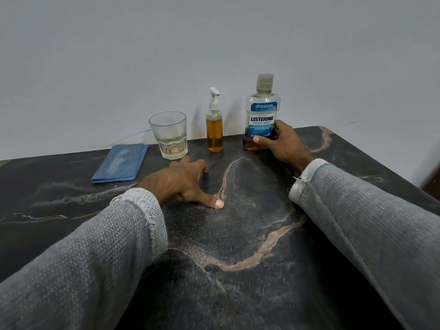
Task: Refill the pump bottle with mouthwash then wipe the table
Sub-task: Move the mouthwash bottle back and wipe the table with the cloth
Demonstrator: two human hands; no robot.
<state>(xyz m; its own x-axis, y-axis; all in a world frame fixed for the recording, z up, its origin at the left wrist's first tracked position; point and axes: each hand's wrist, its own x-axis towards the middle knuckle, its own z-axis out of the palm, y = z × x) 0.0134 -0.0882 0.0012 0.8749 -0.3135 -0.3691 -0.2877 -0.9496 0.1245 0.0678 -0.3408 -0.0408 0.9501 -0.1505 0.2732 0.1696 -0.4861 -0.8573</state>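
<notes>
Looking down from the head cam at a dark marbled table pushed up against a plain pale wall. Right hand is wrapped around the lower part of the mouthwash bottle, thumb across the front near the bottom edge of the blue label, fingers curled around the side. That bottle stands upright at the back of the table with its cap on, and only a little amber liquid shows at the bottom. Left hand isn't holding anything, it's just resting on the tabletop with fingers loosely bent and thumb stuck out flat toward the middle. Pump bottle stands upright just left of the mouthwash, apart from it, pump head still on, more than half full of amber liquid. Left of that is a glass tumbler with a bit of pale liquid in the base. Folded blue cloth lies flat at the far left, near the tumbler. Both arms are in grey knit sleeves.
</notes>
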